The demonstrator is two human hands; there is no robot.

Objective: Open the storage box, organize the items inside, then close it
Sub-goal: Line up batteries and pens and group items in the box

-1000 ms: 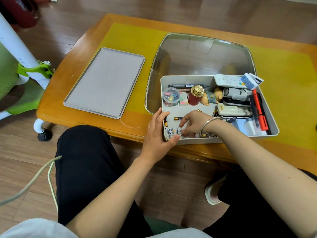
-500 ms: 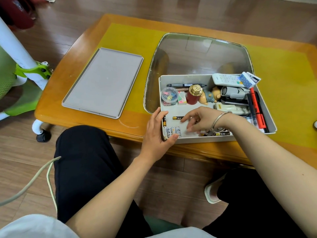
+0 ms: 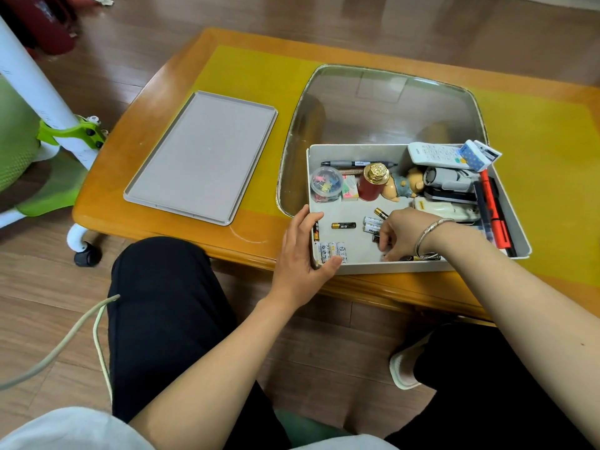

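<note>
storage box [image 3: 418,266]: open, sitting at the near edge of the counter [image 3: 168,209], partly over the glass panel [image 3: 383,105] set into the top
lid [image 3: 201,157]: off, parked flat to the box's left, out of the way while I sort
left hand [image 3: 300,251]: fingers curled over the near-left corner, thumb on the front wall, basically bracing the box so it doesn't slide
right hand [image 3: 404,235]: down inside near the front wall, fingers bent among loose batteries; can't tell if I've actually got one pinched
batteries: four white ones [image 3: 331,251] lined up in the near-left corner, so that's my battery spot; a black one [image 3: 343,225] lies alone mid-floor
other stuff: clip jar [image 3: 325,188], red tin [image 3: 373,181], remote [image 3: 436,155], all crowded to the back and right
room: wood floor [image 3: 48,313], green chair [image 3: 39,151] off to the left
</note>
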